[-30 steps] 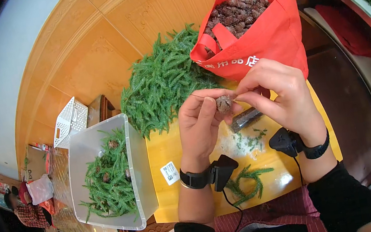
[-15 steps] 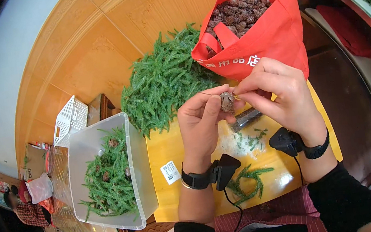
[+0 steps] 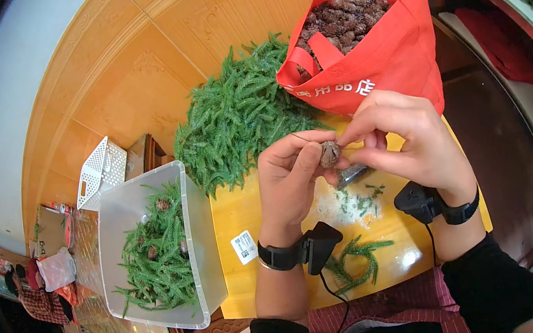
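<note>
Between the thumb and fingers of my left hand [image 3: 291, 173] sits a small brown pine cone [image 3: 329, 154]. A thin dark wire sticks out beside it, above the left thumb. Close to the cone's right side, my right hand [image 3: 406, 135] has its thumb and index finger drawn together; whatever they grip is too small to make out. Below the hands, a dark clear-wrapped packet [image 3: 350, 175] is partly covered by my fingers. Nearer to me on the yellow tabletop [image 3: 234, 206] lies a green sprig bent into a ring [image 3: 357, 264].
A red bag [image 3: 394, 51] full of pine cones stands at the back right. Left of it rises a heap of green artificial sprigs [image 3: 238, 115]. A translucent bin [image 3: 209, 265] at the left holds sprigs with cones. Green snippets [image 3: 368, 201] and a white label [image 3: 245, 247] lie on the table.
The pine cone has turned slightly in my left fingers. My right hand has shifted a little to the right and down, its fingertips a bit lower beside the cone.
</note>
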Demonstrator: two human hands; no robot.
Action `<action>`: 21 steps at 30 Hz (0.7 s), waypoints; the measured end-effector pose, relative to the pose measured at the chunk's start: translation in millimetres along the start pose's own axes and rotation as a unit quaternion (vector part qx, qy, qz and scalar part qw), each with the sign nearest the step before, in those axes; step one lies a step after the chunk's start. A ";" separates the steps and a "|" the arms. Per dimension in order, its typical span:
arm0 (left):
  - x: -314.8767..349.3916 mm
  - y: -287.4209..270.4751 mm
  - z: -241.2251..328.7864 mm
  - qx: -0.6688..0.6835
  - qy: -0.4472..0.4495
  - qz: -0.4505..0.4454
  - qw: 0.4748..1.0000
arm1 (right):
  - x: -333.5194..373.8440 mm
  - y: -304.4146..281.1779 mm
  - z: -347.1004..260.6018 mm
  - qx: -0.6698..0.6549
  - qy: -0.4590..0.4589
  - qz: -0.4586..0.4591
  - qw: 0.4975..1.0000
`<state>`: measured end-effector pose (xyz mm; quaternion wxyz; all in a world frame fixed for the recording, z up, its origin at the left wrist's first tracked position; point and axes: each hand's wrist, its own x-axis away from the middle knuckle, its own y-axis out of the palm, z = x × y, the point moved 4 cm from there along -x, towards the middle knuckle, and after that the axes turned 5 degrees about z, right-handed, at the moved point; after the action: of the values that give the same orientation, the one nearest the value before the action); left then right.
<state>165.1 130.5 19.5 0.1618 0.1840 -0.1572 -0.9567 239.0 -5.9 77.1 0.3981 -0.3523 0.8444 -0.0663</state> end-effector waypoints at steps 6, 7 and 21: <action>-0.4 -1.1 -0.9 0.110 -0.011 -0.055 0.992 | -2.4 -1.1 3.0 -0.033 -0.001 -0.030 0.999; -0.7 -0.9 -0.7 0.116 -0.009 -0.057 0.992 | -2.5 -0.9 3.9 -0.032 -0.002 -0.030 0.999; 0.1 6.2 4.2 -0.043 0.002 0.032 0.999 | -1.4 5.0 5.0 0.080 -0.045 0.069 0.993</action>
<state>164.9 125.8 25.4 0.2001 0.1734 -0.1212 -0.9566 240.5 -0.4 72.7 0.4661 -0.2626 0.8401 -0.0901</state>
